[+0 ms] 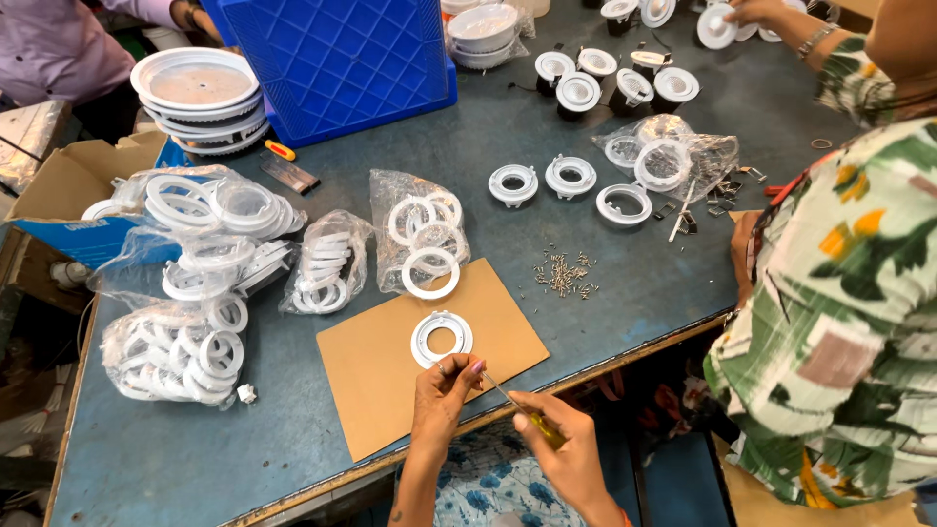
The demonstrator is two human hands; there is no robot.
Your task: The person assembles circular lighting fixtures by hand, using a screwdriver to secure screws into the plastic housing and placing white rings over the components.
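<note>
From where I watch, my left hand [441,390] sits at the near edge of the brown cardboard sheet [381,376], its fingers curled together with the tips pinched near the metal tip of the screwdriver [517,405]; I cannot tell whether a screw is held between them. My right hand [561,451] is wrapped around the screwdriver's yellow handle, fingers folded tight, with the shaft slanting up and left toward the left fingertips. Just beyond the left hand, a white plastic ring [441,338] lies flat on the cardboard, near the fingertips but not touching them as far as I can see. The cardboard rests on a blue-grey counter [293,449] with a worn wooden front edge. A small heap of screws [563,273] lies to the right of the cardboard. Clear bags of white rings [195,283] crowd the left side, with another such bag [422,234] just behind the cardboard. Further back, three loose ring housings [569,182] lie in a row, assembled white lamp fittings [605,83] stand in a cluster, and a blue plastic crate [337,63] sits beside a stack of white round plates [200,98]. An open carton [73,195] sits at the left edge. A co-worker in a floral garment [839,322] stands on the right, reaching toward the far fittings.
</note>
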